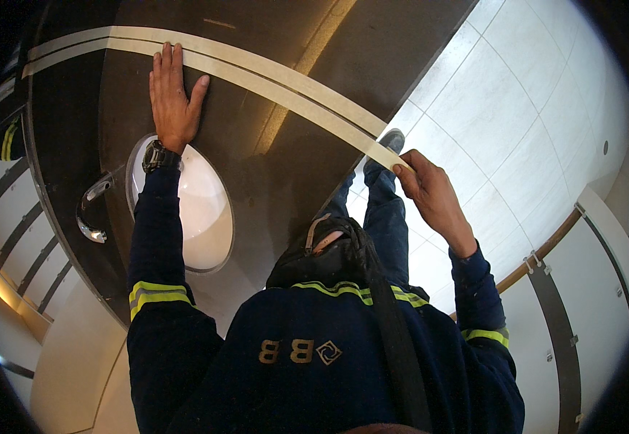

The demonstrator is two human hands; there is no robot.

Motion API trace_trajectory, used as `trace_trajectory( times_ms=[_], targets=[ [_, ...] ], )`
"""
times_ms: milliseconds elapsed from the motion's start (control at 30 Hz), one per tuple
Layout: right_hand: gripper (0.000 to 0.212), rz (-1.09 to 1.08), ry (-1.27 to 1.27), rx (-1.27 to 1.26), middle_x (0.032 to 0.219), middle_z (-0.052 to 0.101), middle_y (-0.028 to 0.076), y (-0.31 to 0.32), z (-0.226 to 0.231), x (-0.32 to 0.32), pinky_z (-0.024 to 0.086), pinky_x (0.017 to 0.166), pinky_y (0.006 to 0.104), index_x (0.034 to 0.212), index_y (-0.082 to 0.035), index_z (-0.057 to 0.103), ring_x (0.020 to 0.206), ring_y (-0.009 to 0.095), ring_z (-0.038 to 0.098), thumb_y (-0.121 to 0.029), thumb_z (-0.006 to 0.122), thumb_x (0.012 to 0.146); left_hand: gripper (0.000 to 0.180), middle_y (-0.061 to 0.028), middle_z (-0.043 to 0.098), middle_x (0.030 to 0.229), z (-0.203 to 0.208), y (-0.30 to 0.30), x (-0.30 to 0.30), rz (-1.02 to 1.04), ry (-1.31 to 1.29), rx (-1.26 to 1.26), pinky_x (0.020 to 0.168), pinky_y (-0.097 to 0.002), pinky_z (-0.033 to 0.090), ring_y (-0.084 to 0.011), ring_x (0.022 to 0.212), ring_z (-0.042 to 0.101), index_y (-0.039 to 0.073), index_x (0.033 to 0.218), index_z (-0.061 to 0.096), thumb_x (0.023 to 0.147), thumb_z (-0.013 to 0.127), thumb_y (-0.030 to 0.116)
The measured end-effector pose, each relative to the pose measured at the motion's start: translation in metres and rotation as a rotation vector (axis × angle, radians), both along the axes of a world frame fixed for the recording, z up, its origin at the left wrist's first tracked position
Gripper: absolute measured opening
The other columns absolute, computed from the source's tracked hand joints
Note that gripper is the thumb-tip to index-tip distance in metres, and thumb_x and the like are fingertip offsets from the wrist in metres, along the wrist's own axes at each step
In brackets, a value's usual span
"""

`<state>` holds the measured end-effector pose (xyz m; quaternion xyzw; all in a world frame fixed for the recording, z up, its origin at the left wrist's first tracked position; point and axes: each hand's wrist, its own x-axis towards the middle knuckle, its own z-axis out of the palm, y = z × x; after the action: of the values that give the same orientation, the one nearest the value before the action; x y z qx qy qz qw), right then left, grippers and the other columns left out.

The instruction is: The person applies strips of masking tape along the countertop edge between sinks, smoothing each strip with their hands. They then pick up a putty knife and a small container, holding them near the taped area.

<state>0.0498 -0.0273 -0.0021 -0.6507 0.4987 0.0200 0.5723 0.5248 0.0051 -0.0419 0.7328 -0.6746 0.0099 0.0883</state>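
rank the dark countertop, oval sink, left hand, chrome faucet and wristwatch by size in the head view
1. Dark countertop
2. Oval sink
3. Left hand
Chrome faucet and wristwatch: too alike to rank; the faucet spans longer, the wristwatch looks chunkier.

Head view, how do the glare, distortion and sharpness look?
Head view: yellowish glare streaks the dark countertop, and the floor tiles look bright; head view again: the pale strips bow, the corners go black, and the left hand and right hand look fairly sharp.
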Motion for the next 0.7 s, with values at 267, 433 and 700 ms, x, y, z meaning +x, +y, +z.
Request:
trace_trajectory(
  times_ms=[267, 433, 700],
  targets=[
    [0.04, 0.007, 0.0, 0.027, 0.064, 0.053, 0.006, 0.0, 0.011, 0.003, 0.035, 0.052, 0.031, 0.104, -0.002, 0.064, 0.054, 0.013, 0.041, -0.039, 0.05, 0.11, 0.081, -0.0133, 0.022, 0.171, 0.002, 0.0, 0.0, 0.001, 0.007, -0.005, 0.127, -0.0526, 0.013, -0.0346, 0.158, 0.017, 0.014, 0.164, 0.026, 0.101, 0.049, 0.061],
    [0.041, -0.001, -0.009, -0.009, 0.065, 0.055, 0.006, 0.0, 0.005, 0.003, 0.035, 0.051, 0.0316, 0.105, -0.003, 0.064, 0.054, 0.013, 0.042, -0.04, 0.049, 0.11, 0.082, -0.0135, 0.022, 0.171, 0.004, -0.002, -0.002, -0.004, 0.033, -0.012, 0.127, -0.0538, 0.014, -0.0353, 0.158, 0.017, 0.014, 0.164, 0.027, 0.101, 0.049, 0.062],
    [0.038, 0.001, 0.013, -0.01, 0.067, 0.055, 0.007, 0.0, -0.002, -0.003, 0.038, 0.053, 0.0326, 0.105, -0.002, 0.064, 0.056, 0.014, 0.043, -0.038, 0.05, 0.11, 0.083, -0.0157, 0.024, 0.17, 0.003, -0.002, -0.008, -0.001, 0.007, -0.002, 0.126, -0.055, 0.014, -0.037, 0.157, 0.018, 0.011, 0.164, 0.027, 0.1, 0.053, 0.058]
  ],
)
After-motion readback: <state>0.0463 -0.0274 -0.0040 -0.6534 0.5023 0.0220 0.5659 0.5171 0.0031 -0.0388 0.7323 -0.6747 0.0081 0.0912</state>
